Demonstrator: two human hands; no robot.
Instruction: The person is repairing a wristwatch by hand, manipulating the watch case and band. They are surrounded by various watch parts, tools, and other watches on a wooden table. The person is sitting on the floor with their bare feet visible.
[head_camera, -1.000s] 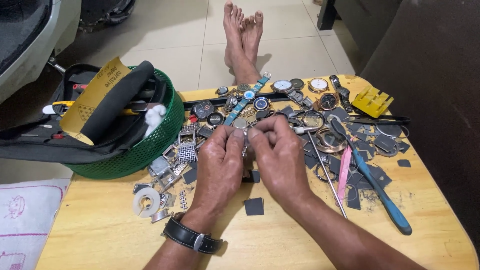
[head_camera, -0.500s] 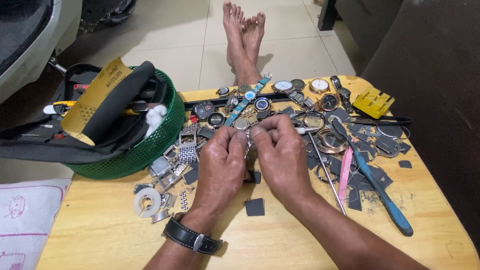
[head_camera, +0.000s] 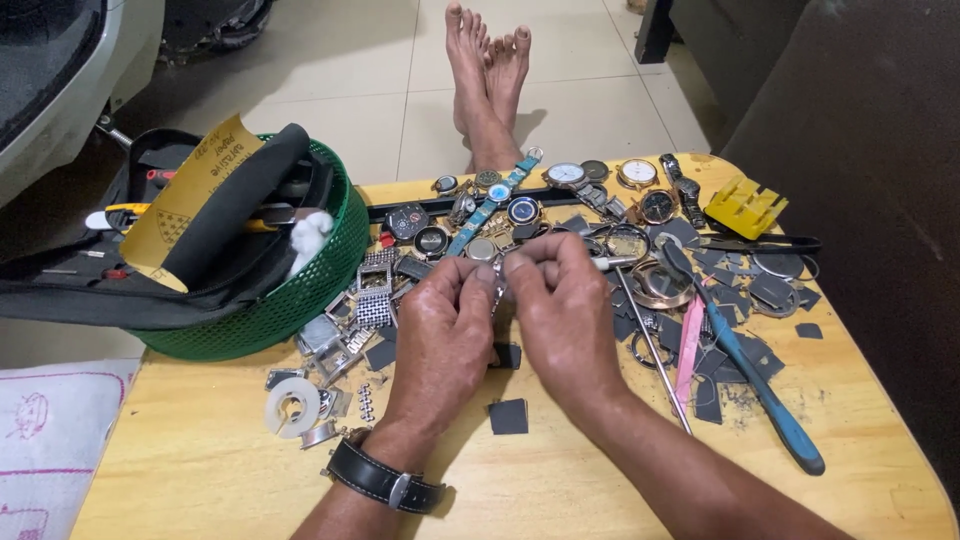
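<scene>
Two hands meet over the middle of the yellow wooden table (head_camera: 200, 470), pinching a small silvery metal watch part (head_camera: 497, 283) between thumbs and forefingers; its exact shape is mostly hidden by the fingertips. The left hand (head_camera: 440, 330), with a black leather strap at the wrist, grips one side, and the right hand (head_camera: 565, 320) grips the other. Judging by its size and sheen, the part is light, stiff and rather slippery, probably easy to drop or bend, so a fingertip hold at its edges suits it best. Loose watch faces (head_camera: 566, 175), dark square pads (head_camera: 508, 416) and a blue-handled tool (head_camera: 760, 385) lie around; a green mesh basket (head_camera: 300, 300) stands left.
</scene>
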